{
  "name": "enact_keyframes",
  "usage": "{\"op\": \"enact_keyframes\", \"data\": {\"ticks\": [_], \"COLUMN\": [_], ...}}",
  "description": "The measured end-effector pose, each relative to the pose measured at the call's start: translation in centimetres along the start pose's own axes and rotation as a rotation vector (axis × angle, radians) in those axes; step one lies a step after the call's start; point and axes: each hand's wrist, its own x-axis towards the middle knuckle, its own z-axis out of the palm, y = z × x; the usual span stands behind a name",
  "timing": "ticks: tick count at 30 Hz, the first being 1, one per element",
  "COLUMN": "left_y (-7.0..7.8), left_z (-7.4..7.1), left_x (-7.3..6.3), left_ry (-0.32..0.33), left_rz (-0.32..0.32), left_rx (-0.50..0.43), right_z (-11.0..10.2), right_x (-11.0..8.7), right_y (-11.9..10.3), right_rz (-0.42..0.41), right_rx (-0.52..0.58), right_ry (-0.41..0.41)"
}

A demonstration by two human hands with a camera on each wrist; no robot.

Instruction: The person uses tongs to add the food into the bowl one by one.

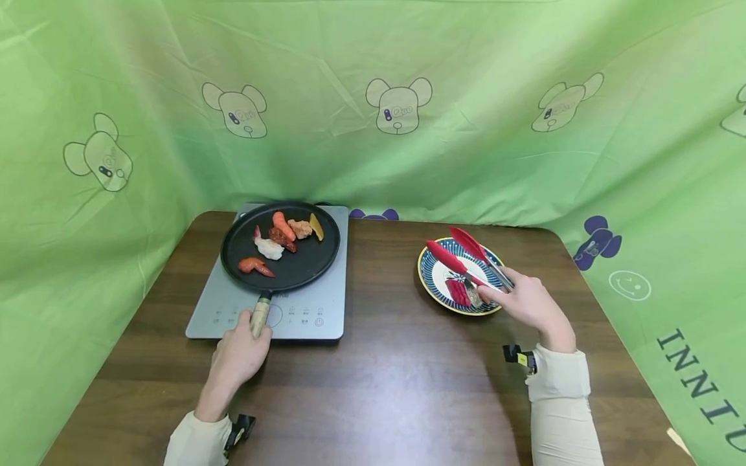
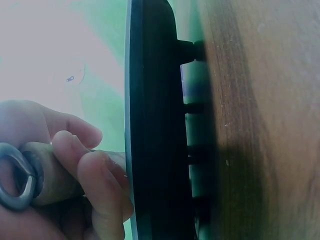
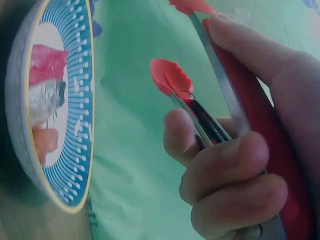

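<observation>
My left hand (image 1: 241, 349) grips the wooden handle (image 1: 260, 317) of a black frying pan (image 1: 305, 265), which sits on a silver induction cooktop (image 1: 326, 310). In the pan lie several foods, among them a white shrimp (image 1: 269, 248) with a pink tail, a reddish wing-shaped piece (image 1: 255, 266) and a yellow wedge (image 1: 316, 226). Red-tipped tongs (image 1: 449, 257) are held in my right hand (image 1: 530, 304), their tips spread apart above a blue-patterned plate (image 1: 428, 272). On the plate are a dark red piece (image 3: 47, 65), a silvery piece (image 3: 46, 100) and an orange-pink piece (image 3: 45, 142).
Both the cooktop and the plate stand on a brown wooden table (image 1: 384, 362). Behind and beside the table hangs a green cloth (image 1: 326, 149) printed with bear faces. Each wrist carries a small black camera, such as the right camera (image 1: 519, 356).
</observation>
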Motion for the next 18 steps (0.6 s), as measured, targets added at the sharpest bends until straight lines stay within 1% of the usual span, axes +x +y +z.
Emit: {"op": "enact_keyframes", "data": {"ticks": [3, 5, 7, 14, 18], "left_y": [0.0, 0.0, 0.0, 0.0, 0.0], "left_z": [0.0, 0.0, 0.0, 0.1, 0.3], "left_x": [0.0, 0.1, 0.1, 0.3, 0.3], "left_ry": [-0.004, -0.002, 0.0, -0.002, -0.007], "left_rz": [-0.004, -0.005, -0.005, -0.004, -0.007], "left_rx": [0.004, 0.007, 0.007, 0.0, -0.006], "right_z": [-0.4, -0.7, -1.0, -1.5, -1.5], "right_x": [-0.3, -0.6, -0.8, -1.4, -1.5], "right_y": [0.6, 0.9, 1.2, 1.6, 1.5], "right_rz": [-0.003, -0.006, -0.014, -0.038, -0.031], "right_rx": [-0.001, -0.007, -0.018, -0.076, -0.107], "right_ry": [0.012, 0.005, -0.021, -0.159, -0.196]}}
